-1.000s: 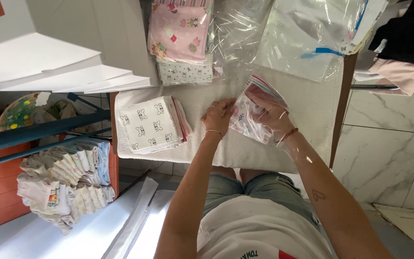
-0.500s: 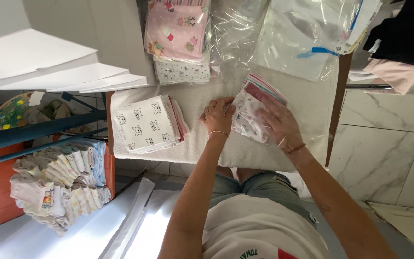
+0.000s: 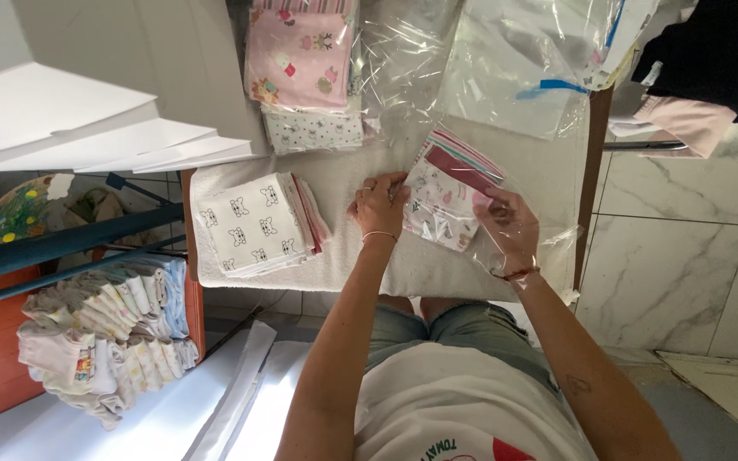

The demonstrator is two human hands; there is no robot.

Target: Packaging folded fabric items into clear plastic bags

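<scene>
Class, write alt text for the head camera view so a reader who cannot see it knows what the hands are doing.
Seen from above, a seated person's left hand and right hand hold a folded stack of patterned baby cloths partly inside a clear plastic bag on a towel-covered table. Another folded stack with animal prints lies to the left.

A small folded stack of printed baby cloths (image 3: pixel 448 201) sits in the middle of the frame, on the white towel-covered table (image 3: pixel 343 256). The left hand (image 3: pixel 379 205) touches its left side, and the right hand (image 3: pixel 507 226) is on its right side, under a clear plastic bag (image 3: pixel 548 248). A flat pile of white cloths with little animal prints (image 3: pixel 258 224) lies to the left. A pink printed cloth stack (image 3: pixel 301 60) lies at the top. Rolled cloths (image 3: pixel 104 333) fill the lower left.
</scene>
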